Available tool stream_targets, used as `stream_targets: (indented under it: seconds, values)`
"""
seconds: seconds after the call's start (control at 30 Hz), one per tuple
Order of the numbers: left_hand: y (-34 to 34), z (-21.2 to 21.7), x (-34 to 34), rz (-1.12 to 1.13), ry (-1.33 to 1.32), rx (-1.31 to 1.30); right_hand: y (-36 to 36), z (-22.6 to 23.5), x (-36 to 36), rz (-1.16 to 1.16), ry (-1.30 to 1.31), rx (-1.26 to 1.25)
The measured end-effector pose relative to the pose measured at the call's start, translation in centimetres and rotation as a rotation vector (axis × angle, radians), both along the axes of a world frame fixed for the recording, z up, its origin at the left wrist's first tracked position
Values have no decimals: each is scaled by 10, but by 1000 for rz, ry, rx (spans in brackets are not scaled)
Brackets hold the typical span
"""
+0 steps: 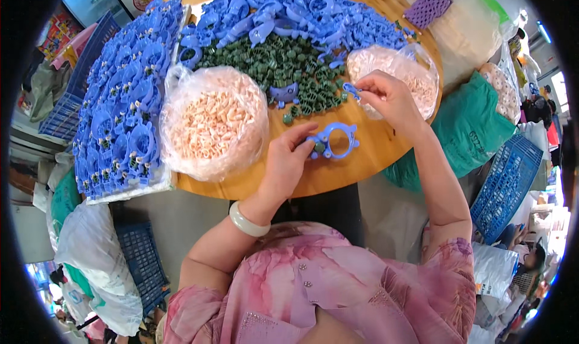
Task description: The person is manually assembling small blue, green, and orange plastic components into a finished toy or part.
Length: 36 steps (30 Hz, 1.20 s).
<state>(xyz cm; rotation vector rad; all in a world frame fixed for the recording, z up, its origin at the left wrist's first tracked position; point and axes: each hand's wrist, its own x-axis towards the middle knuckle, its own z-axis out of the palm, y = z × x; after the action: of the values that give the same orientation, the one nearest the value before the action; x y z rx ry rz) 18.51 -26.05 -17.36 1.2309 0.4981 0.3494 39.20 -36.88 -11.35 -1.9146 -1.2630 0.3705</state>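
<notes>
My left hand (286, 164) grips a blue plastic ring-shaped part (329, 146) near the table's front edge, with thumb and fingers at its left end. A dark green piece sits at that end. My right hand (391, 101) is raised to the right, pinching a small blue plastic piece (350, 89) between thumb and fingertips, apart from the ring. Beyond my hands lie a heap of small dark green plastic parts (259, 60) and a larger heap of blue plastic parts (289, 15). A single blue part (283, 93) rests on the near edge of the green heap.
Clear plastic bags of small cream-coloured parts stand left (214, 124) and right (425, 81) on the round wooden table (380, 160). Rows of blue assemblies (123, 108) cover a white board at the left. Blue crates (506, 184) and a green sack (473, 133) flank the table.
</notes>
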Motion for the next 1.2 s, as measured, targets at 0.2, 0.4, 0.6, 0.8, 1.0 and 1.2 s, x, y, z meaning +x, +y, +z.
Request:
stream_targets:
  seconds: [0.2, 0.4, 0.6, 0.8, 1.0, 1.2]
  values:
    - [1, 4, 2, 27, -14, -109, -24, -22, -23, 17, -21, 167]
    - [0, 10, 1, 36, 8, -193, -23, -18, -58, 86, -326, 316]
    - [3, 11, -1, -56, 20, -80, -20, -25, -62, 217, -643, 322]
    - [7, 7, 0, -41, -1, -280, -22, -22, -66, 234, -627, 302]
    - [5, 10, 1, -101, 35, -246, -20, -19, -59, 198, -722, 326]
    - [5, 12, -2, -116, 49, -250, -22, -24, -61, 247, -784, 327]
